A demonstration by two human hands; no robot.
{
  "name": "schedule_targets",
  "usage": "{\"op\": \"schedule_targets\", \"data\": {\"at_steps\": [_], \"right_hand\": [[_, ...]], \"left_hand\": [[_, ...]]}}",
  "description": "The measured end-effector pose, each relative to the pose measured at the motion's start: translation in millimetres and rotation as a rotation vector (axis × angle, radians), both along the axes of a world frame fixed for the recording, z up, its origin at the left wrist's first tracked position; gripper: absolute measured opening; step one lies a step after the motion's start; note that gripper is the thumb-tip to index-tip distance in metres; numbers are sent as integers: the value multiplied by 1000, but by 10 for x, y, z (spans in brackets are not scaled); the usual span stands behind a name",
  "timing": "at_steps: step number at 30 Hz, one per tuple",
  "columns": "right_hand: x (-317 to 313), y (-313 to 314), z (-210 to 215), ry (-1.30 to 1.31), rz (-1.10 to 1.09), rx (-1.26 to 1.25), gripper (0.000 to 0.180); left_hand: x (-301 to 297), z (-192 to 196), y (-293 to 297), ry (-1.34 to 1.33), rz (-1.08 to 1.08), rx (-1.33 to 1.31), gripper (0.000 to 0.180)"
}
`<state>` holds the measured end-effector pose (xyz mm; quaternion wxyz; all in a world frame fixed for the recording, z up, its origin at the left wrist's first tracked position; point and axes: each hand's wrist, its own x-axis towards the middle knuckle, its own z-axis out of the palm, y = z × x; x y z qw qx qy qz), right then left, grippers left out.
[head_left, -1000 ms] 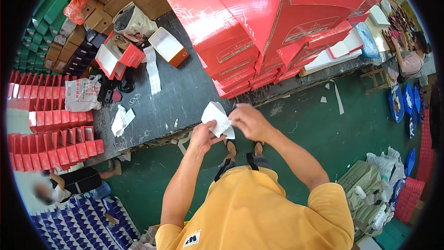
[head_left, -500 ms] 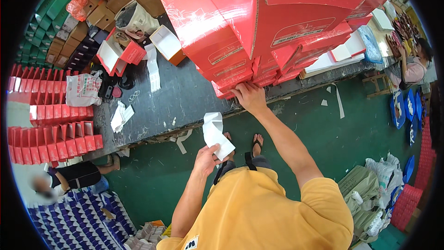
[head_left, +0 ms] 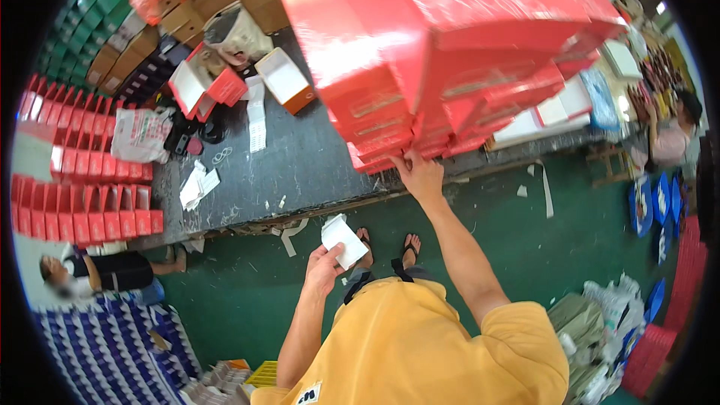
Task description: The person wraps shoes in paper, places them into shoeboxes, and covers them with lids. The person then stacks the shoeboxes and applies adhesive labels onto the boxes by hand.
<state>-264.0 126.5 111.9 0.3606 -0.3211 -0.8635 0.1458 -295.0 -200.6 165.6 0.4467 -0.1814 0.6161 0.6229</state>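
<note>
My left hand (head_left: 322,266) is closed on a folded strip of white paper labels (head_left: 343,242), held in front of my body below the table edge. My right hand (head_left: 421,178) reaches to the foot of a large stack of red shoeboxes (head_left: 371,116). Its fingers are slightly apart, and the fingertips touch the front of a low box (head_left: 373,161) near the table edge. The fingertips partly overlap the box, and nothing shows held between them.
The dark table (head_left: 289,161) carries a paper strip (head_left: 256,116), crumpled papers (head_left: 199,185), an open orange box (head_left: 285,82) and a white bag (head_left: 141,135). Red boxes (head_left: 90,214) stand in rows at left. Co-workers sit at left (head_left: 120,271) and far right (head_left: 671,131).
My left hand has moved slightly left and down, and the paper strip now looks folded shorter. My right hand has shifted slightly along the box front. The view has tilted a little.
</note>
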Motion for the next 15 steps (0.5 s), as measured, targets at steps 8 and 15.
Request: {"op": "schedule_targets", "data": {"at_steps": [8, 15], "right_hand": [[3, -395, 223, -145, 159, -278, 26], [-1449, -1623, -499, -217, 574, -1065, 27]], "left_hand": [[-498, -28, -383, 136, 225, 77, 47], [-1619, -2, -994, 282, 396, 115, 53]]}}
